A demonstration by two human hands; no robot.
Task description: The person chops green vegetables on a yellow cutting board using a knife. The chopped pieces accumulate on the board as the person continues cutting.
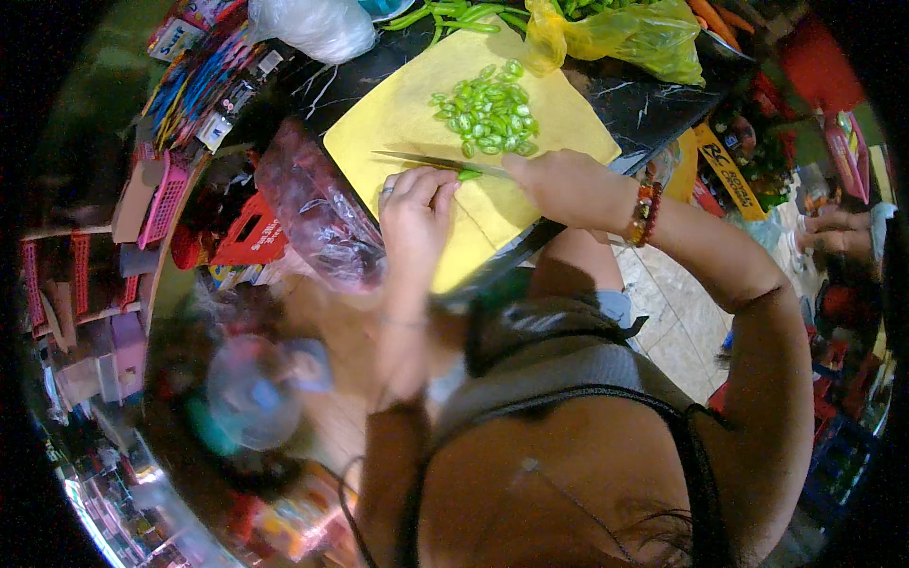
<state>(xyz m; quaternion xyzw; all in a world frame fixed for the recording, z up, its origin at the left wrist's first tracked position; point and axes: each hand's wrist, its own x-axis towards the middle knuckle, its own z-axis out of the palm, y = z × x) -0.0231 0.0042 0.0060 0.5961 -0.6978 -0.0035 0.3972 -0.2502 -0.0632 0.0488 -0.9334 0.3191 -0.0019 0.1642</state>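
In my right hand [564, 186] is a kitchen knife [419, 157], its blade pointing left across the yellow cutting board [376, 131]. My left hand [419, 202], with a ring on one finger, rests on the board below the blade. Its bent fingertips hold a short green pod piece [469, 175] close to the knife's edge. Beyond the blade lies a loose heap of slanted green pod slices [490, 110] showing pale insides. Part of the held pod is hidden by my left fingers, and the knife handle by my right hand.
The board lies on a black marbled tabletop [639, 106]. Whole green pods [461, 14], a white plastic bag [312, 28], a yellow plastic bag [632, 42] and carrots [714, 25] sit along the far side. A reddish plastic bag [312, 206] hangs at the left edge.
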